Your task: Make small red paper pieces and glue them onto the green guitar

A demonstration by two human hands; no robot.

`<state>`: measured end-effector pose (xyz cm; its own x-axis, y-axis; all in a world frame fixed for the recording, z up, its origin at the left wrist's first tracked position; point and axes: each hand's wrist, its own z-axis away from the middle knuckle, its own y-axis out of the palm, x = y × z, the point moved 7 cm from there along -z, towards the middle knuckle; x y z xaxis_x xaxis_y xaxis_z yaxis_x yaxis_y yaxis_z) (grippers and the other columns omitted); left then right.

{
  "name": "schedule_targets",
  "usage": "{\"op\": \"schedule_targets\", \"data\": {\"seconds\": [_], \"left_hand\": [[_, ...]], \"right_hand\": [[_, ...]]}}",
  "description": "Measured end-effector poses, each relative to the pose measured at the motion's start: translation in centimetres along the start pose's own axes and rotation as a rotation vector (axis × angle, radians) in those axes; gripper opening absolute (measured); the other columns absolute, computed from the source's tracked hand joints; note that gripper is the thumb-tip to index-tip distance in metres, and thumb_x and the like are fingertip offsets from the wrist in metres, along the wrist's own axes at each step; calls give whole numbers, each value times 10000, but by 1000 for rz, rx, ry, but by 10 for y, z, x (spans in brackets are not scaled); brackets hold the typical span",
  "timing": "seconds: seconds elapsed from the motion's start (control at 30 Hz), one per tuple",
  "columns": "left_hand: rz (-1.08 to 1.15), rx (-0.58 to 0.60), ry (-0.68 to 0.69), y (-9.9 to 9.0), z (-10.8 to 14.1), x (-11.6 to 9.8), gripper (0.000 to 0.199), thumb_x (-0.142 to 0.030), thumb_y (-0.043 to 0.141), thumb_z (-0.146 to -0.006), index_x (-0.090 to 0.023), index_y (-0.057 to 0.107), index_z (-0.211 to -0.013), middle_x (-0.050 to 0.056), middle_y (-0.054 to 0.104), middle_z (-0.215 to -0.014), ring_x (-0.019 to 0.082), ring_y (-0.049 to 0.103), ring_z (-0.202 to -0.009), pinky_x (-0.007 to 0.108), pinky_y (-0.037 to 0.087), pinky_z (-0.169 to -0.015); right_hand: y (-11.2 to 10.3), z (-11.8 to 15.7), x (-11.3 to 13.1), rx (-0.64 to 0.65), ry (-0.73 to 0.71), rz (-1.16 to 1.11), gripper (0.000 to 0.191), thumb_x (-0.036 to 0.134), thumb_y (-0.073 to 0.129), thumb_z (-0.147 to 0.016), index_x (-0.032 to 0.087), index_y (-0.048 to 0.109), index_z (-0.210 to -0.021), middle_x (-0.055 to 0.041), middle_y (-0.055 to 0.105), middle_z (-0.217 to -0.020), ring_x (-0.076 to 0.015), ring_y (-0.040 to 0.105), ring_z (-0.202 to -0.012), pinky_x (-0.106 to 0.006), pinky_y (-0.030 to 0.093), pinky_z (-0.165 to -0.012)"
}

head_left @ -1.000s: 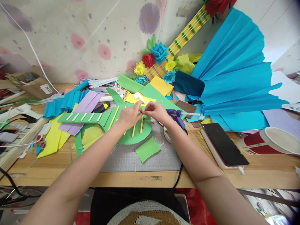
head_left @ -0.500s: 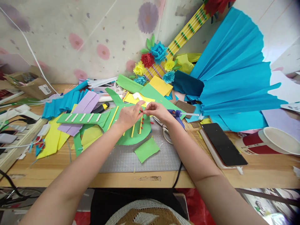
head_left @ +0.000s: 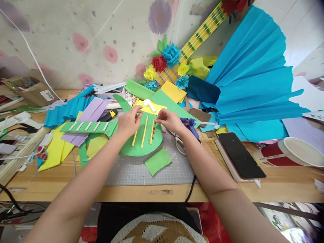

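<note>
A green paper guitar [head_left: 141,148] lies on the grey cutting mat [head_left: 126,173]; yellow strips [head_left: 144,131] cross its body, and small red pieces [head_left: 153,133] line the rightmost strip. Over the body's left part is my left hand [head_left: 129,122], its thumb and forefinger parted and nothing visible between them. My right hand [head_left: 169,120] hovers by the body's upper right edge, its thumb and forefinger pinched together; whatever sits at the fingertips is too small to name. White strips [head_left: 88,126] cross the guitar's neck. Below the body rests a loose green paper piece [head_left: 158,161].
A blue glue gun [head_left: 189,124] and scissors [head_left: 180,145] lie just right of the right hand. Farther right are a phone [head_left: 241,155] and a paper cup [head_left: 280,152]. Behind stands a yellow paper guitar [head_left: 199,37] with paper flowers, beside pleated blue paper [head_left: 253,67].
My hands, whose fingertips met over the guitar's upper right, have come apart. The left hand has moved left and its fingers have parted; the right has stayed nearly in place.
</note>
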<state>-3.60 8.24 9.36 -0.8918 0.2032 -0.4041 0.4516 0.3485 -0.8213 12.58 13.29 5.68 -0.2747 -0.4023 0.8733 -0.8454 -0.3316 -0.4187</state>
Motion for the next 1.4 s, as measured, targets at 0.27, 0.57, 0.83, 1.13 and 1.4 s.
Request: {"op": "schedule_targets", "data": {"seconds": [0.27,0.57,0.83,1.13,1.4], "left_hand": [[-157,164,2,11,31,42,443,-387,360,-869,-155,502,-1219,124,444,-1356,265,372,-1274,448,288,-1051],[-218,185,96,21,48,31,488,-355,280,-905,-123,396,-1319,140,386,-1406,253,289,-1338,466,250,-1086],[-209,188,101,25,47,33,440,-329,309,-897,-123,492,-1241,140,423,-1376,252,348,-1305,445,258,-1089],[-218,223,103,26,46,34,459,-337,295,-903,-106,488,-1250,147,416,-1377,258,346,-1302,440,252,-1090],[-228,224,107,25,45,33,444,-338,287,-903,-139,484,-1247,138,424,-1368,256,360,-1290,461,269,-1075]], "right_hand": [[11,5,12,142,-115,302,59,179,545,-733,201,521,-782,6,647,-741,-148,606,-706,-265,436,-658],[8,16,25,154,-193,254,73,182,538,-749,199,520,-817,5,643,-756,-127,612,-705,-245,449,-663],[8,10,16,163,-184,360,103,186,524,-757,203,526,-858,-2,652,-784,-140,599,-736,-262,430,-678],[13,6,20,212,-211,507,98,163,514,-771,198,533,-860,-14,648,-822,-127,573,-715,-235,385,-643],[15,5,19,216,-210,587,94,176,520,-780,202,542,-868,-13,656,-831,-133,573,-719,-226,363,-622]]}}
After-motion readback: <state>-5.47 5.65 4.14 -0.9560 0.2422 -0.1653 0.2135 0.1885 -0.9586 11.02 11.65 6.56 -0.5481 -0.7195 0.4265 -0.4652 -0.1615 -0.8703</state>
